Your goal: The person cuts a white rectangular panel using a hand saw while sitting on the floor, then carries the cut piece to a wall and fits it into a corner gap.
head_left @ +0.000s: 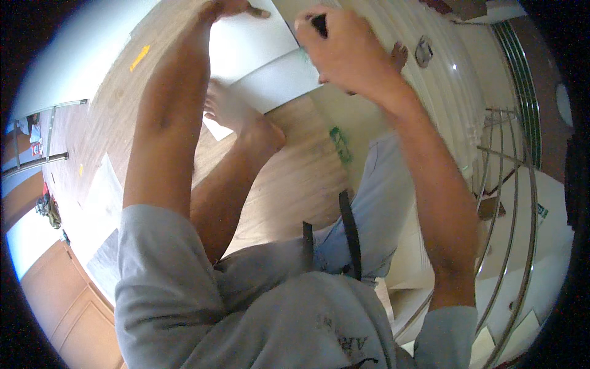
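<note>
My left hand (236, 7) is at the top edge, partly cut off, with its thumb stretched out over a white sheet or panel (249, 46). Nothing shows in its grasp. To its right, my right hand (350, 52) is raised, with its fingers wrapped round a small black object (319, 25). Only one dark end of that object shows, so its kind cannot be told. A paler grey strip (276, 80) runs along the near side of the white panel, below and left of my right hand.
My bare foot (230, 107) rests by the panel's near edge on wood-patterned flooring (295, 172). A green mark (340, 144) lies nearby. Clear plastic sheeting (442, 92) with a round metallic thing (423, 51) covers the right. Curved metal railings (505, 227) stand beyond; a wooden door (67, 301) is left.
</note>
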